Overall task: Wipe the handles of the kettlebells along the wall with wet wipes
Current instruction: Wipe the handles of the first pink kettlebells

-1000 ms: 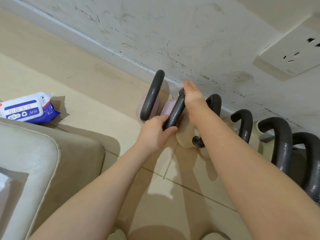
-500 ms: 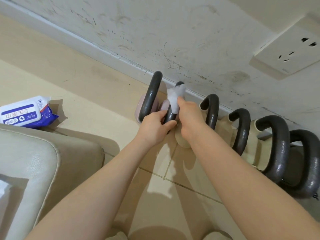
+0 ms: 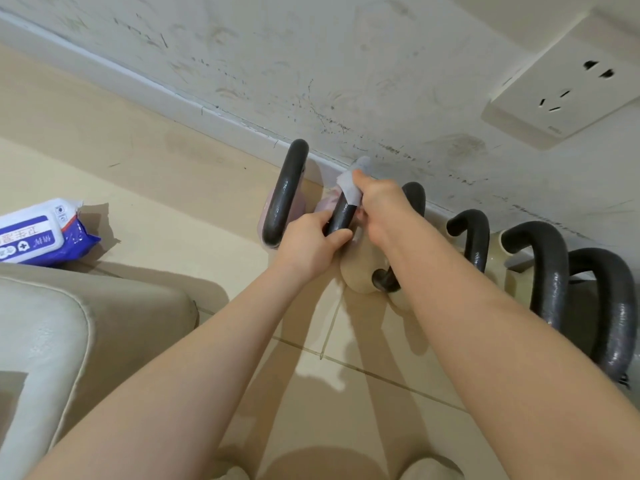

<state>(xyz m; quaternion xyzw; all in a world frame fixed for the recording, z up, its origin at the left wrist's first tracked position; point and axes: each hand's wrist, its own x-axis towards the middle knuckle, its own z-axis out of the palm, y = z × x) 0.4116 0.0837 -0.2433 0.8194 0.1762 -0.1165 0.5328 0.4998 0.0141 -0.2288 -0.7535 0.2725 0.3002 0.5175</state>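
Several kettlebells with black handles stand in a row along the wall. My left hand (image 3: 311, 242) grips the near end of the second kettlebell's handle (image 3: 343, 216). My right hand (image 3: 379, 206) holds a white wet wipe (image 3: 349, 187) wrapped round the upper part of that same handle. The first kettlebell's handle (image 3: 285, 192) stands free just to the left, over a pink body. To the right, more black handles (image 3: 472, 237) follow, the last two (image 3: 550, 268) larger. A blue and white wet wipe pack (image 3: 38, 233) lies on the floor at the left.
A pale cushioned seat (image 3: 69, 323) fills the lower left, close to my left arm. A white wall socket (image 3: 564, 88) sits on the scuffed wall at the upper right. The floor is beige tile, and my knees show at the bottom edge.
My right hand came back from the far end of the second handle, the wipe now showing, and has slid up it again. My left hand keeps its grip on the near end.
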